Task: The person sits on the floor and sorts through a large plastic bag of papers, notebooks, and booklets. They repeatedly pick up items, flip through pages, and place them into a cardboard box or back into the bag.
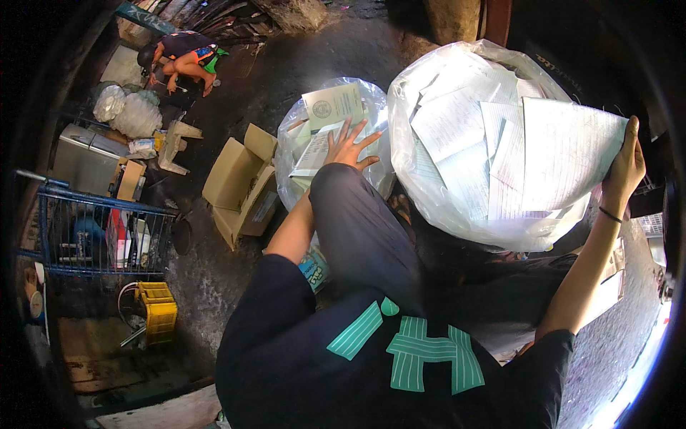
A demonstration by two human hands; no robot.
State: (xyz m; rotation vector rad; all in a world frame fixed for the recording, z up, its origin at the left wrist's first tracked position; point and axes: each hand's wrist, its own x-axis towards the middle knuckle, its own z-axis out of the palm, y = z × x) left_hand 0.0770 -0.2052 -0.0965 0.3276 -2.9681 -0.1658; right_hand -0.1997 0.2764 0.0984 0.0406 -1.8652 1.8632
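- So, a lined paper (572, 146) is gripped at its right edge by the right hand (627, 171), fingers closed on it; whether it's one sheet or a few can't be told.
- It's held right over the big clear plastic bag (404, 121), which is stuffed with loose written sheets (457, 125).
- The left hand (348, 150) is spread wide, fingers fanned over the papers (332, 102) in the smaller clear bag (289, 179); whether they're being pressed can't really be told.
- An opened cardboard box (225, 171) is parked just left of that bag, on the dark floor (307, 64).
- Further left, a blue wire basket (107, 204) is loaded with mixed stuff.
- Up top-left, a crouching person (187, 50) can be spotted, well apart.
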